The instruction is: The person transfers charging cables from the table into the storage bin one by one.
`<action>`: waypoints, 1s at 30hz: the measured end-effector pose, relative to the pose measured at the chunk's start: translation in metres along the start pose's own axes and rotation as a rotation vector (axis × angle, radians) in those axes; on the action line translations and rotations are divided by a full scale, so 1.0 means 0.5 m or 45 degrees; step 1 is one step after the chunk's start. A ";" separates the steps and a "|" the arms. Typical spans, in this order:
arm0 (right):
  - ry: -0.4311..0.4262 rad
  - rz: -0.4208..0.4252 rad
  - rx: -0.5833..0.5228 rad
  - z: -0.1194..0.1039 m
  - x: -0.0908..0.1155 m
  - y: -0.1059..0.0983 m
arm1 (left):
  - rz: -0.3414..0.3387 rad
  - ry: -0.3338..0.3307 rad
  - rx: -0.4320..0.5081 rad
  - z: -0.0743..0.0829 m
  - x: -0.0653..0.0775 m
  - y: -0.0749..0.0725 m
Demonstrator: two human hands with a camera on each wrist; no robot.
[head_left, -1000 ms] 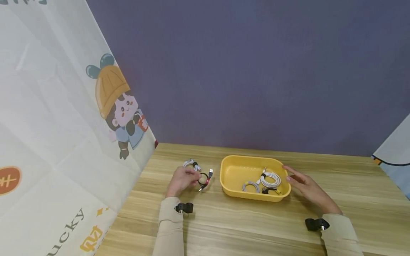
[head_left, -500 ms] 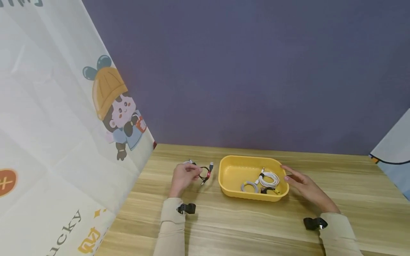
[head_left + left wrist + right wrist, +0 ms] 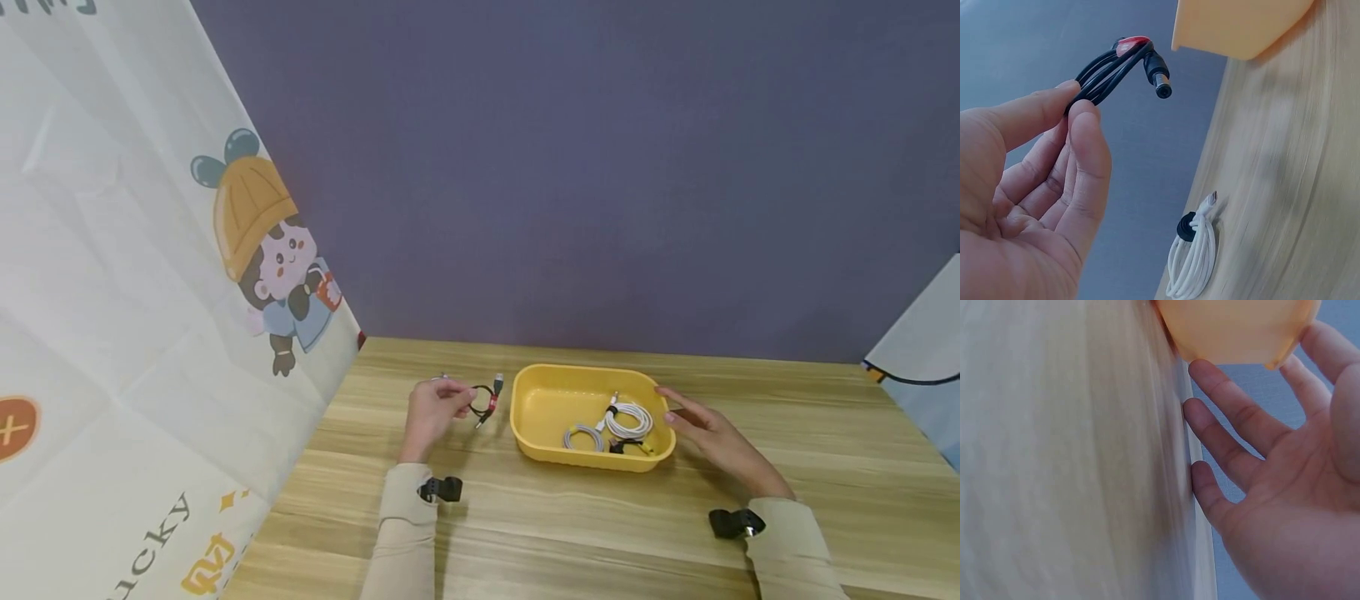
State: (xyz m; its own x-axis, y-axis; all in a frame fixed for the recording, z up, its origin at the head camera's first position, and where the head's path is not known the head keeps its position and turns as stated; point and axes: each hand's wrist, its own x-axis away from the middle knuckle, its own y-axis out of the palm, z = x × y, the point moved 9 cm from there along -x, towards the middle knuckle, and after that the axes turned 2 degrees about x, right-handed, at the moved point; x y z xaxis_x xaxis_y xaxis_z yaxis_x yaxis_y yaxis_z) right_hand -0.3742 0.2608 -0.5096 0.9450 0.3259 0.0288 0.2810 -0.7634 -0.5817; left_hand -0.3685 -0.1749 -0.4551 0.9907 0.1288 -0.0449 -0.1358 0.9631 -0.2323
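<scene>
My left hand pinches a coiled black USB cable between thumb and fingertips, above the table left of a yellow plastic basket. A red tie binds this coil; the left wrist view shows its round barrel plug. Below it lies a white cable with a black tie, mostly hidden by the hand in the head view. At the basket's right end is my right hand, its fingers extended and touching the wall. Inside the basket are a white coiled cable, a grey one and a short black one.
The wood-grain table meets a dark blue-purple panel at the back. A white printed sheet hangs along the left side. Toward the far right a thin black cord crosses a pale sheet.
My left hand has raised the black cable off the table and shifted slightly right with it. The right hand stays at the basket's end. The head view has shifted a little.
</scene>
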 end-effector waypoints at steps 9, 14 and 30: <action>-0.012 -0.002 0.009 -0.001 0.002 0.000 | -0.003 0.033 0.002 0.011 0.002 0.010; -0.014 -0.006 -0.008 -0.001 0.002 0.002 | 0.013 0.045 0.009 0.016 0.003 0.015; -0.011 -0.005 -0.024 -0.005 0.004 0.002 | 0.018 0.076 0.032 0.027 0.006 0.049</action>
State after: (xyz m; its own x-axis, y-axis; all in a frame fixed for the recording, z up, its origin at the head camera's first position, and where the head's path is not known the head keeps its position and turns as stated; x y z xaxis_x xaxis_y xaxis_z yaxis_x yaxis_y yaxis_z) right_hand -0.3714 0.2595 -0.5081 0.9424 0.3337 0.0243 0.2881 -0.7724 -0.5660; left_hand -0.3685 -0.1480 -0.4479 0.9859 0.1290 -0.1062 -0.1488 0.9670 -0.2068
